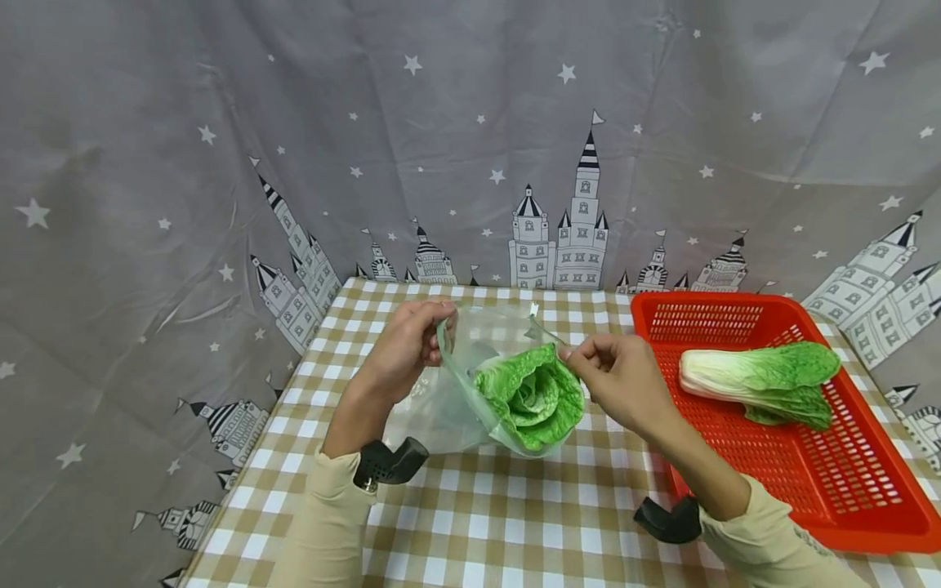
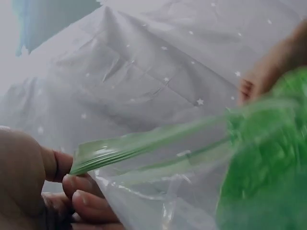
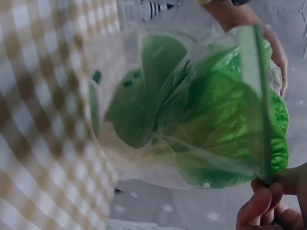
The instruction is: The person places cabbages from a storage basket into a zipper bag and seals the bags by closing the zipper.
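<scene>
A clear zip bag [image 1: 434,420] with a green zip strip is held up over the table with its mouth spread. Inside sits a Chinese cabbage [image 1: 535,398], its frilly green leaf end facing the opening. My left hand [image 1: 400,353] pinches the left corner of the bag's mouth between thumb and fingers. At the opposite corner, my right hand [image 1: 623,380] pinches the rim, close beside the leaves. In the right wrist view, the bag's side carries a printed green shape [image 3: 129,108], and leaf tips poke past the zip strip [image 3: 259,105].
To the right stands a red plastic basket [image 1: 797,523] with slotted walls. A second Chinese cabbage [image 1: 757,380] lies in it on its side. A brown-and-white checked cloth [image 1: 470,531] covers the table. Behind hangs a grey curtain [image 1: 441,122] with stars and castles.
</scene>
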Demonstrator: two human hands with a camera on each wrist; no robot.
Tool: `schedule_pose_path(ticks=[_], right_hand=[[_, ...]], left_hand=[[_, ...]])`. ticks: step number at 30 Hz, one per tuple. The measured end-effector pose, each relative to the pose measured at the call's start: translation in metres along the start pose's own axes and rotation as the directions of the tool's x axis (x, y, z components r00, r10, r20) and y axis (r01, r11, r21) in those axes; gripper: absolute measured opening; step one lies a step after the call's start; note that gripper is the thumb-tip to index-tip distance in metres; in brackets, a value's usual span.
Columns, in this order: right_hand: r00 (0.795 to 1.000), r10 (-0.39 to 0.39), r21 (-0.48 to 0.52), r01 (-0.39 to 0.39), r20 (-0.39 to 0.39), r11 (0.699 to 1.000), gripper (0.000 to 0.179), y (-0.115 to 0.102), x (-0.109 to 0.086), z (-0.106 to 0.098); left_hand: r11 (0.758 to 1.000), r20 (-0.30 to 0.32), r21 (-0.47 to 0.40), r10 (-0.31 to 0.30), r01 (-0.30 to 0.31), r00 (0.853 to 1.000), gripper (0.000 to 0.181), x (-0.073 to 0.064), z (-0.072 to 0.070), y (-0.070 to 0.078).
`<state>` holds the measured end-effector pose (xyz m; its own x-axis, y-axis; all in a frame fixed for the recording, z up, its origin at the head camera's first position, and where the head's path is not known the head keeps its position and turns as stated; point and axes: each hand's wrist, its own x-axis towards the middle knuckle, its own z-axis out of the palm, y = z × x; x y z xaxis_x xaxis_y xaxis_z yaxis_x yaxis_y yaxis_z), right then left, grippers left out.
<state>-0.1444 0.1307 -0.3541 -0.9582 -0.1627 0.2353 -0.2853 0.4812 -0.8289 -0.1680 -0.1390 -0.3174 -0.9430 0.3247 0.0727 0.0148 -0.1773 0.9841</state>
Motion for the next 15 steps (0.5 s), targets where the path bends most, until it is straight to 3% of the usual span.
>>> schedule_pose_path(ticks=[3,5,7,10,11,13,15], right_hand=[[0.995,-0.092,-0.071,0.089,-0.036,0.993,0.026,-0.012,0.012,-0.014],[0.988,-0.147,-0.102,0.141,-0.054,0.985,0.026,-0.019,0.02,-0.022],[0.977,-0.198,-0.136,0.187,-0.073,0.973,0.026,-0.026,0.028,-0.029],[0.964,-0.252,-0.17,0.235,-0.087,0.957,0.028,-0.036,0.039,-0.039],[0.961,-0.261,-0.183,0.241,-0.092,0.953,0.029,-0.039,0.041,-0.042],[0.959,-0.265,-0.193,0.243,-0.096,0.951,0.029,-0.043,0.046,-0.046],[0.959,-0.265,-0.2,0.242,-0.099,0.949,0.029,-0.045,0.049,-0.05]], left_hand=[[0.988,-0.063,0.131,0.088,-0.079,0.994,0.035,0.003,0.007,0.013],[0.944,-0.095,0.297,0.177,-0.142,0.98,0.036,0.006,0.011,0.02],[0.852,-0.115,0.489,0.274,-0.186,0.955,0.038,0.009,0.014,0.027],[0.664,-0.117,0.719,0.405,-0.204,0.907,0.039,0.014,0.018,0.035],[0.617,-0.118,0.761,0.435,-0.2,0.893,0.038,0.015,0.019,0.037],[0.56,-0.115,0.805,0.476,-0.199,0.872,0.037,0.019,0.021,0.04],[0.532,-0.121,0.824,0.5,-0.194,0.857,0.036,0.023,0.022,0.042]])
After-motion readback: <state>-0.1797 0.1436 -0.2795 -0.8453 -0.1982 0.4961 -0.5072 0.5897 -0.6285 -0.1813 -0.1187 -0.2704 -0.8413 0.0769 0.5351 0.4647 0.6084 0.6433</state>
